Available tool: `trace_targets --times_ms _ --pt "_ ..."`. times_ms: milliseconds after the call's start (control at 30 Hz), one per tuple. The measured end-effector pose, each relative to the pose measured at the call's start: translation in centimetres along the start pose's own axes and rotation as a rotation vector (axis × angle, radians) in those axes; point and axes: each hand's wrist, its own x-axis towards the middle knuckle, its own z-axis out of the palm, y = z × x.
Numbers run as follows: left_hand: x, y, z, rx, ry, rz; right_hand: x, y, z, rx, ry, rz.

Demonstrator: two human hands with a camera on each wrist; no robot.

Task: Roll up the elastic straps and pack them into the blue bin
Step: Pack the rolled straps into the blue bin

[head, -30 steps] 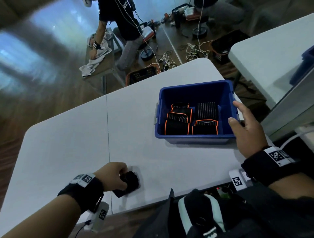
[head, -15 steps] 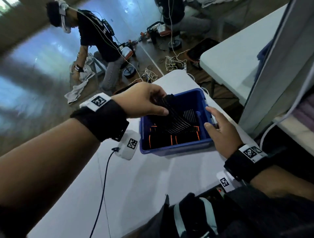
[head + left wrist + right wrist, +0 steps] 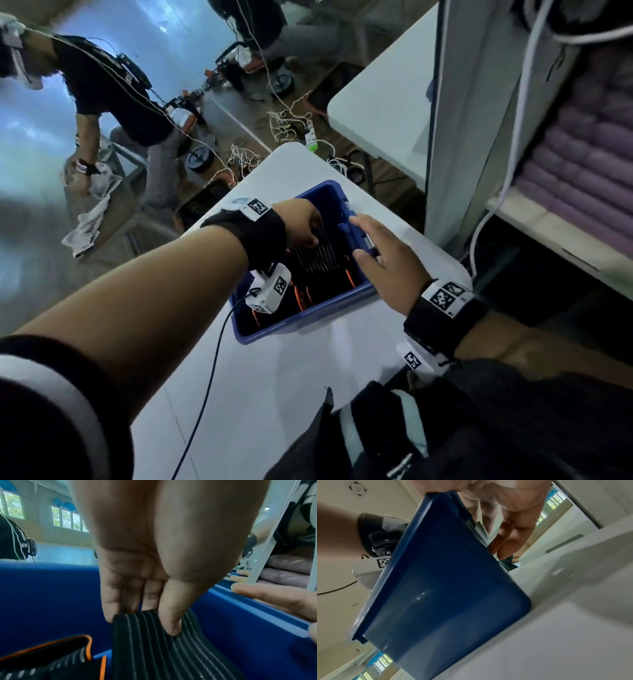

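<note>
I see a blue bin point(image 3: 310, 320) on a white tabletop point(image 3: 260, 383), and I place everything else from that bin. My left hand point(image 3: 301, 222) reaches down inside it, fingers and thumb pinching a rolled black strap point(image 3: 154, 642) with thin grey stripes. The thumb point(image 3: 171, 616) presses the front of the roll and the fingers sit behind its top edge. The strap is inside the bin, near the far wall, though I cannot tell whether it touches the bottom. More rolled straps point(image 3: 308, 291), black with orange edging, fill the near part of the bin; one lies just left of the held roll in the left wrist view.

My right hand point(image 3: 387, 260) rests on the bin's right rim, fingers straight and loosely spread, gripping nothing. In the right wrist view the fingers point(image 3: 510, 536) hang down outside the bin's right wall point(image 3: 447, 588).

Beyond the bin, on the floor, lie tangled cables point(image 3: 291, 126). Another person point(image 3: 113, 89) bends over with a cloth, well beyond the bin's left side. To the bin's right stands a shelf of folded purple towels point(image 3: 582, 154).
</note>
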Motion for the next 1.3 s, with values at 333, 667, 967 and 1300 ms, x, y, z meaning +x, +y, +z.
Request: trace_targets --times_ms 333,667,967,1300 --pt "1.3 -0.1 1.4 0.068 -0.063 -0.005 -0.1 -0.1 0.0 -0.008 -0.019 0.016" --pt "-9.2 -4.6 1.0 -0.503 0.415 -0.116 -0.2 -0.1 -0.4 -0.014 -0.032 -0.02" --pt "-12.6 -5.6 13.0 -1.062 0.691 -0.455 0.3 0.0 -0.9 -0.055 -0.095 -0.031" --pt "-12.8 -4.1 17.1 -1.288 0.849 -0.558 0.6 0.3 -0.7 -0.037 -0.131 -0.007"
